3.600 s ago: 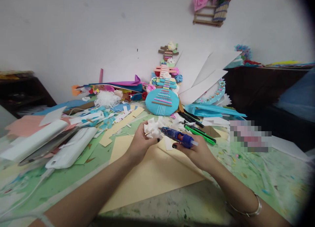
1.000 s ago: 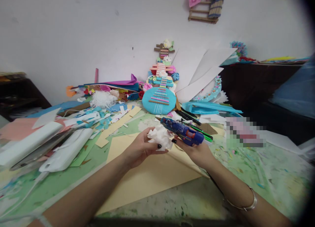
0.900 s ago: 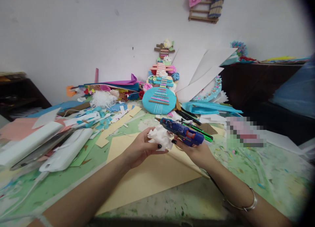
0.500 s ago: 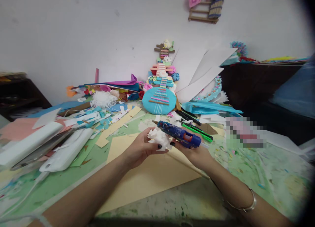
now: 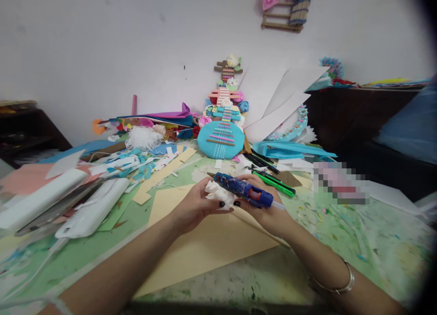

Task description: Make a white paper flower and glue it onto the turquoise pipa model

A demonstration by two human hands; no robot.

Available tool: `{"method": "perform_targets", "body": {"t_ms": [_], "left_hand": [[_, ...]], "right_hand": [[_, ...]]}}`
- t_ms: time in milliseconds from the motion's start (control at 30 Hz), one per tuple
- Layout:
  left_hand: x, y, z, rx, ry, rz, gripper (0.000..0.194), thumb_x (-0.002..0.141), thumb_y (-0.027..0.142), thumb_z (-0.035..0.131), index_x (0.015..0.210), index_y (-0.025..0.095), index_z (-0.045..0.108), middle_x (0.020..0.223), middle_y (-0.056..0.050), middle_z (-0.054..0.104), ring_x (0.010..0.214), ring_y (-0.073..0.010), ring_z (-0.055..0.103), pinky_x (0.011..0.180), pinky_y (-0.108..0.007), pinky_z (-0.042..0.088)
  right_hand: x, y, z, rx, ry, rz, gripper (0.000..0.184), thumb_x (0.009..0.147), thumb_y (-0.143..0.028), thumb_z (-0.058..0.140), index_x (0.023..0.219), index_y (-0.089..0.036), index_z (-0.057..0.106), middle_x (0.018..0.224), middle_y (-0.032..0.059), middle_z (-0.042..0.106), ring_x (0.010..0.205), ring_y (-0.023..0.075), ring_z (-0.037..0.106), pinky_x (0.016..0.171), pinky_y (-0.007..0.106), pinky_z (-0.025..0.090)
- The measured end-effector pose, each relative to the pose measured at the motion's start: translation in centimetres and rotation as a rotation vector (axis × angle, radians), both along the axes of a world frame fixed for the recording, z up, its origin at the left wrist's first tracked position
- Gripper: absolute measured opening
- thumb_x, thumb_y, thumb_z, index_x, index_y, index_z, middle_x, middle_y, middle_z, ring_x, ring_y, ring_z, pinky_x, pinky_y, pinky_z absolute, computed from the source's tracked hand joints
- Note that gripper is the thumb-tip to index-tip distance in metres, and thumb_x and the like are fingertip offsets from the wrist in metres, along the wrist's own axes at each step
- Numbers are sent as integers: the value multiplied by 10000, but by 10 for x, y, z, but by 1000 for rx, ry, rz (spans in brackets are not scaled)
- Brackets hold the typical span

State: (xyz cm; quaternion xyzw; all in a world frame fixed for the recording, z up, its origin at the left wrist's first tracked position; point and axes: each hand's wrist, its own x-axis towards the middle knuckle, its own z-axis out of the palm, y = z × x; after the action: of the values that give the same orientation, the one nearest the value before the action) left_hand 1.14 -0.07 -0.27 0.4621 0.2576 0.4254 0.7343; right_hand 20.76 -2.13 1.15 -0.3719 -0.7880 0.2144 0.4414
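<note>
Between the thumb and fingers of my left hand (image 5: 191, 208) is a white paper flower (image 5: 218, 195) with crumpled petals. My right hand (image 5: 268, 217) is closed around a dark blue glue gun (image 5: 242, 189), whose tip points left and lies over the flower's upper edge. A clear glue stick (image 5: 278, 205) pokes out of the gun's rear end. Both hands are close together above a sheet of cream paper (image 5: 205, 256). Whether the gun's tip touches the petals, I cannot tell.
A blue paper lute (image 5: 221, 139) leans at the wall with flowers behind it. White power strips (image 5: 92, 210) and paper scraps (image 5: 136, 162) lie on the left. A green cutter (image 5: 276, 185) and black pens (image 5: 261, 162) lie beyond my right hand.
The glue gun has shifted slightly left and down with my right hand, so its tip lies further across the flower. My left hand has hardly moved.
</note>
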Motion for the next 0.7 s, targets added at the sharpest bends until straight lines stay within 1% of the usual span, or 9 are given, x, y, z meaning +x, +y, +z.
{"method": "perform_targets", "body": {"t_ms": [133,267,400,700], "left_hand": [[0,0,-1,-8,-5,-4,405,623,142,755,981,156,565,925,-62,642,830,-191,624,798,-435,538],[-1,1,0,-34,17,3,366,652,128,725,983,158,573,893,-59,654,805,-188,633,804,-443,533],[-1,1,2,-41,15,18,370,651,116,717,991,157,575,891,-64,661,806,-193,635,795,-435,537],[-1,0,3,-47,-1,3,339,656,118,710,970,159,588,890,-66,668,813,-203,642,804,-441,533]], "right_hand": [[0,0,1,20,-20,6,211,801,-228,586,1012,-229,593,1111,91,552,1006,240,567,874,410,461],[0,0,0,24,-45,4,202,800,-227,595,1001,-217,586,1115,99,543,1015,238,560,879,400,457],[0,0,-1,34,-63,-13,210,799,-219,602,1007,-219,568,1101,95,541,1017,235,555,876,388,456],[-1,-2,2,37,-62,3,207,817,-245,577,1023,-226,567,1097,103,547,994,242,562,860,403,460]]}}
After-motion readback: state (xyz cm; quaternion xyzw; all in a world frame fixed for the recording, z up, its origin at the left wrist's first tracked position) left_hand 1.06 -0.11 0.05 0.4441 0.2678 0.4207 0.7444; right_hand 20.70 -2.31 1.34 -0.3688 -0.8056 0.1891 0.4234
